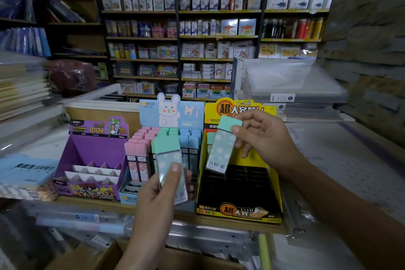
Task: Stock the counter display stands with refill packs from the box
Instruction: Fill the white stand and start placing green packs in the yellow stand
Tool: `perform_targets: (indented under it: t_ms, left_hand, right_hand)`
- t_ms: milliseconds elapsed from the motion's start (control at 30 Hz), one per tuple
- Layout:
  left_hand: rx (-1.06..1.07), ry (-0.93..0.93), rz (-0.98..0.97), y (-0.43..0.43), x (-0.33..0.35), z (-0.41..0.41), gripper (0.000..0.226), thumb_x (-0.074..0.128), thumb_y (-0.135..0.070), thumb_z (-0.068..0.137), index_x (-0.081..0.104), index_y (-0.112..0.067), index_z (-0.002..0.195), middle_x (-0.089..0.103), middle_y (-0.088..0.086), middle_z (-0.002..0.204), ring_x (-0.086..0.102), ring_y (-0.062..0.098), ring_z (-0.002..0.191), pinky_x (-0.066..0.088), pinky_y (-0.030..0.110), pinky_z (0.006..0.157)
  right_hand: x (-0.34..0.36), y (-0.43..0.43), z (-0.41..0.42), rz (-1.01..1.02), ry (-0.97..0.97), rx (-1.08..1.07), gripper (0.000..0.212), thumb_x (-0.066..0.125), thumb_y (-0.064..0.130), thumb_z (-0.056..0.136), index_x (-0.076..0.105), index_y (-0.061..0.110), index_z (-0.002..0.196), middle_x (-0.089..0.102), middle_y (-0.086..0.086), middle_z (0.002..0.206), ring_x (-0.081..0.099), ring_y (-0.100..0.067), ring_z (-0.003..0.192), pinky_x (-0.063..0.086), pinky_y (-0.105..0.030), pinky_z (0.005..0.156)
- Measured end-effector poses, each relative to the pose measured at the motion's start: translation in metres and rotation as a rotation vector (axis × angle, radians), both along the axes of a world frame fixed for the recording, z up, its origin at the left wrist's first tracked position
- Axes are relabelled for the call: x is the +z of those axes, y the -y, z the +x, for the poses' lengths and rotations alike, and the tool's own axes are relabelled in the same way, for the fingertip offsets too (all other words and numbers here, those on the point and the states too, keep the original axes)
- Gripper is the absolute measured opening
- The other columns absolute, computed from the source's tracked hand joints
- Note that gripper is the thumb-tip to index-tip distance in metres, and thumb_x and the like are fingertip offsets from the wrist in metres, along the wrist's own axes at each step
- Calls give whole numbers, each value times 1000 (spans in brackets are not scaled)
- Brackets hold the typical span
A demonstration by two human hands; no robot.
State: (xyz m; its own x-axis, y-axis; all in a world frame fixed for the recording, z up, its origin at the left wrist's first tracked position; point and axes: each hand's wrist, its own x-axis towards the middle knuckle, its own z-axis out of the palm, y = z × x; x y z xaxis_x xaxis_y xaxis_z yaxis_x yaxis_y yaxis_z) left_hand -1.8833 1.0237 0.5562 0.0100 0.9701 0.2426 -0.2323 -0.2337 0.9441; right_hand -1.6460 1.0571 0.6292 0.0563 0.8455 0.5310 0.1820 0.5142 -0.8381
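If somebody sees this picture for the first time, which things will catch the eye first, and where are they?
First come the two hands at centre: the left hand holds a mint-capped pack upright before the rabbit stand, and the right hand pinches a second pack, tilted, above the yellow stand. Next is that stand's dark, almost empty inside, and the purple stand at left.

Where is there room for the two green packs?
The black tray of the yellow stand, right of the bunny stand, looks mostly bare; so do the white tiers in the purple stand. The bunny stand's upper rows are crowded.
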Motion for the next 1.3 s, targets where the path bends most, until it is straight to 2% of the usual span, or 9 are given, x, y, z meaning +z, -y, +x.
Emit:
perform_targets:
  t_ms: [167,267,467,733,833,933,1033,1133,1300]
  left_hand:
    - [18,-52,31,-1,1,-7,25,60,-52,84,77,-36,93,75,5,87,72,14,78,58,25,63]
    - [21,-52,77,0,2,-8,23,61,-49,82,74,-40,98,74,1,86,70,15,78,59,33,67]
    - [25,-49,96,-2,1,-11,23,62,-48,84,74,-40,102,76,-7,91,72,7,81,57,23,62]
    - [30,-64,111,-6,-2,-9,21,63,-43,86,76,-37,102,77,-3,93,71,8,82,60,34,71]
    - [25,-58,121,-7,-1,-7,20,64,-40,86,76,-38,102,78,-5,97,73,6,88,60,25,70]
    - [5,-50,145,-7,1,-5,18,67,-33,86,75,-35,102,78,-4,100,72,6,91,56,16,73]
    - [-2,-44,162,-7,3,-5,17,68,-31,84,73,-33,100,78,-3,98,72,6,90,54,13,72]
    - [-6,-39,166,-8,5,-5,17,67,-31,85,72,-32,100,77,-2,98,72,9,88,55,17,70]
    - [-8,-51,183,-9,9,-6,19,67,-33,85,72,-32,103,77,-4,100,73,10,89,59,25,68]
  right_hand:
    - [-3,-3,-3,44,127,-84,18,67,0,90,63,11,103,65,-16,75,69,-24,61,59,-34,51]
    - [-7,-4,-5,41,178,-91,19,68,1,90,64,18,100,65,-13,74,71,-25,62,60,-33,55]
    - [-10,-5,-6,29,305,-70,17,69,4,89,65,19,97,65,-10,77,72,-22,64,60,-30,57]
    - [-9,-3,-6,28,401,-59,23,68,5,90,61,24,102,64,0,77,72,-18,65,58,-29,54]
    - [-9,-3,-7,42,429,-61,25,66,5,92,58,27,102,64,-2,77,72,-18,66,60,-33,56]
    - [-10,-4,-6,36,466,-61,22,64,6,93,58,26,101,64,-3,75,72,-19,67,62,-37,60]
    - [-11,-4,-6,3,483,-54,17,61,7,95,62,22,104,66,0,75,73,-17,69,61,-32,62]
    - [-11,-2,-7,-11,475,-79,18,59,5,96,68,15,108,68,-2,81,73,-14,71,61,-28,60]
    - [-9,1,-8,10,511,-158,23,64,-1,92,73,8,111,68,-7,83,70,-15,68,62,-34,59]
